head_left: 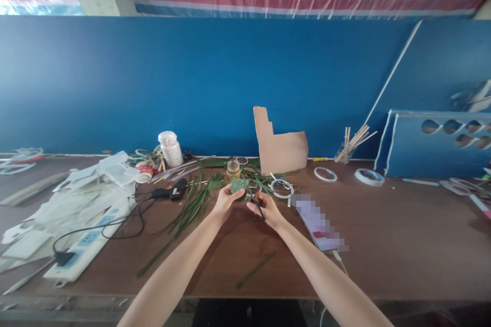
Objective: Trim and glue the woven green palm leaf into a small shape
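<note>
My left hand (226, 201) is closed, pinching a small rounded green leafy piece (238, 187) between thumb and fingers. Close beside it, my right hand (267, 209) grips a slim dark tool (258, 206), whose thin tip reaches up to the green piece; its exact kind is too small to make out. Behind both hands stands a small jar (233, 168) with yellowish contents. Long green leaf strips (192, 207) lie spread to the left, and one loose strip (256, 270) rests near the table's front. A white ring (282, 188) is right of my right hand.
A phone (316, 222) with a cable lies on the right. Leftward are a black glue gun (172, 190), a power strip (90, 240) and white scraps (49, 219). Cut cardboard (284, 148), a white bottle (171, 149), tape rolls (369, 177) and wooden sticks (355, 142) stand towards the blue wall.
</note>
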A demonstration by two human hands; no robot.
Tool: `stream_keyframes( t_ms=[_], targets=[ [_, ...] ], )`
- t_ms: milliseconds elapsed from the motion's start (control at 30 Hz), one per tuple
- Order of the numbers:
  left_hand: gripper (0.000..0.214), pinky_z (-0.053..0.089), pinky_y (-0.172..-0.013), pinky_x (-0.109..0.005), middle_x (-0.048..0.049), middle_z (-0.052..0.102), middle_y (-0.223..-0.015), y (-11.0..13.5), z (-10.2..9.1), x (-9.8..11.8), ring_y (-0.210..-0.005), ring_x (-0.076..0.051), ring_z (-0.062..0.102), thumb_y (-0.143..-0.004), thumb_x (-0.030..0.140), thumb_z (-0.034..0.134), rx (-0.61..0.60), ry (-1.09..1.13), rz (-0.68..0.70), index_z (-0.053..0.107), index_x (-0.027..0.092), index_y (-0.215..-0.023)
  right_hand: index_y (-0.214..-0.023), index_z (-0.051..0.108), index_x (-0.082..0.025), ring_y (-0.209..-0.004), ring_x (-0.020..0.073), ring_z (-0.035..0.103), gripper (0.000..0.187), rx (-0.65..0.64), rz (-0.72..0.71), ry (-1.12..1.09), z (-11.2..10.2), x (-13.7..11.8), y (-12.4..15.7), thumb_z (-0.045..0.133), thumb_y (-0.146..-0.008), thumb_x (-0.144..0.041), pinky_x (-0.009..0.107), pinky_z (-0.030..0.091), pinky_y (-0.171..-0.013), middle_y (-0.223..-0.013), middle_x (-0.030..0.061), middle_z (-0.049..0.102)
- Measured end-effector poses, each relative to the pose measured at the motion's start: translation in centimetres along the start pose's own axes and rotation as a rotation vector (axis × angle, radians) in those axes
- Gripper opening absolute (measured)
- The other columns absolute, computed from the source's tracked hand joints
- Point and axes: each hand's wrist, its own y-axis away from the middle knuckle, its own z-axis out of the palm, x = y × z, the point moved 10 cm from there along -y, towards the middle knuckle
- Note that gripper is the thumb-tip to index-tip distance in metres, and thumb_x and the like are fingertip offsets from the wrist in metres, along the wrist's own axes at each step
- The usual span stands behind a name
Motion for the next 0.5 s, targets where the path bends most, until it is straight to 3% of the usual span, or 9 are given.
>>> stream_keyframes(
  t_ms=[500],
  targets=[
    [0.033,0.044,-0.058,-0.021,-0.0012,0.067,-0.066,0.18,-0.44,0.12,-0.058,-0.011,0.058,-0.051,0.03,0.083,0.086,-0.099,0.026,0.067,0.012,-0.073,-0.062,0.038,-0.019,-0.051,0.0083,0.043,0.036,-0.013,0.0,-0.051,0.43,0.13,-0.07,0.065,-0.072,-0.04,0.022,0.034,-0.05,-0.055,-0.0052,0.044]
  ],
)
